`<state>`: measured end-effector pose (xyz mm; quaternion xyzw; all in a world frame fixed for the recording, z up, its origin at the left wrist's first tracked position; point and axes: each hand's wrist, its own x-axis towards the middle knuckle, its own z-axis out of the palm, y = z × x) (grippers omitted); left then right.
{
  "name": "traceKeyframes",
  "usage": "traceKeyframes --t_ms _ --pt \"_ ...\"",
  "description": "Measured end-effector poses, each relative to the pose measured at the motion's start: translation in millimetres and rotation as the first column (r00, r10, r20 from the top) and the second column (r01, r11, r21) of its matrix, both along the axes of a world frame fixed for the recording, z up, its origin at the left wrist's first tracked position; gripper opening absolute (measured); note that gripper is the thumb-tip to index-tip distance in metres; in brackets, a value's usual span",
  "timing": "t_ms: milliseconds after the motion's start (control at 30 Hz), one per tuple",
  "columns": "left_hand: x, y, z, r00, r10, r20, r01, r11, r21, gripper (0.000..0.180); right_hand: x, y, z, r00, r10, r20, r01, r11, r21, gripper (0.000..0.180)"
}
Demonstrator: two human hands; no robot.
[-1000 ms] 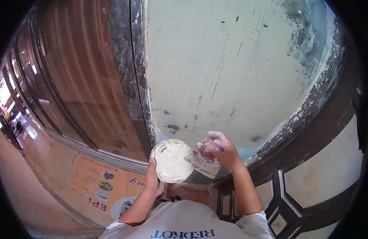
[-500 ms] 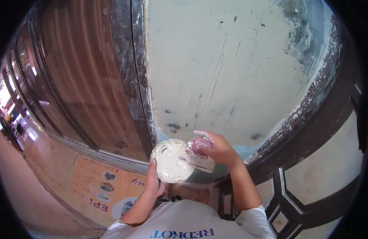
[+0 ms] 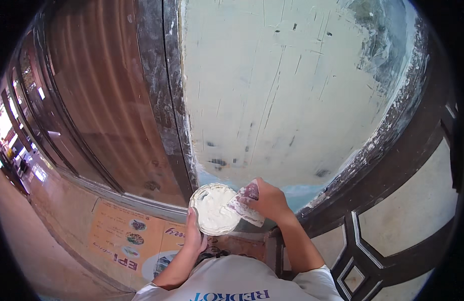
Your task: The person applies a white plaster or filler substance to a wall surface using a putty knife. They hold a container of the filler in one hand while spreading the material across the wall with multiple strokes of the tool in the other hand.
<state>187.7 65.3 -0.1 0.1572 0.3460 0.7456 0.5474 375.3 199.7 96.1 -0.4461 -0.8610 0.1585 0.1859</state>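
My left hand (image 3: 194,236) holds a round tub (image 3: 215,233) from its left and lower side, fingers wrapped about it. White putty (image 3: 214,206) with a smeared, uneven surface fills the tub. In my right hand (image 3: 269,201) is a putty scraper (image 3: 248,212), wide and flat, with a reddish grip part and white putty smeared across it. The scraper's left edge reaches over the tub's right rim and meets the putty. Both hands are in front of the lower part of a pale, patched wall panel (image 3: 252,125).
Dark scratches mark the panel, with a grey-blue patch at its upper right. A worn dark frame (image 3: 164,95) and brown sliding door (image 3: 101,100) stand left. At right is a dark wooden panelled door (image 3: 360,236). A printed orange sheet (image 3: 116,236) covers the floor at lower left.
My right hand has turned and shifted slightly down and left, bringing the scraper further over the tub. The tub has dropped a little in view.
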Motion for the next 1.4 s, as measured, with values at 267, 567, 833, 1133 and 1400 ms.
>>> traceKeyframes --t_ms 267,567,833,1133,1400 --pt "-13.6 -1.6 4.2 0.995 0.032 0.094 -0.037 0.998 0.050 0.063 11.1 16.3 -3.4 0.907 -0.029 -0.421 0.056 0.997 0.053 0.049" --pt "-20.5 -0.7 3.2 0.990 -0.003 0.138 -0.011 0.995 0.099 0.059 20.6 56.4 -20.2 0.983 -0.146 -0.114 0.182 0.878 0.443 0.038" --pt "-31.6 0.7 -8.6 0.986 -0.010 0.166 -0.004 0.996 0.085 0.059 16.1 68.9 -7.2 0.973 -0.230 0.004 0.198 0.850 0.488 0.037" --pt "-37.9 -0.1 -4.6 0.993 0.010 0.120 -0.024 0.993 0.116 0.061 14.4 52.6 8.9 0.976 -0.208 0.058 0.150 0.847 0.509 0.033" --pt "-37.7 1.5 -6.0 0.988 0.053 0.142 -0.061 0.997 0.050 0.057 8.0 68.5 -9.6 0.961 -0.225 0.163 0.119 0.863 0.491 0.032"
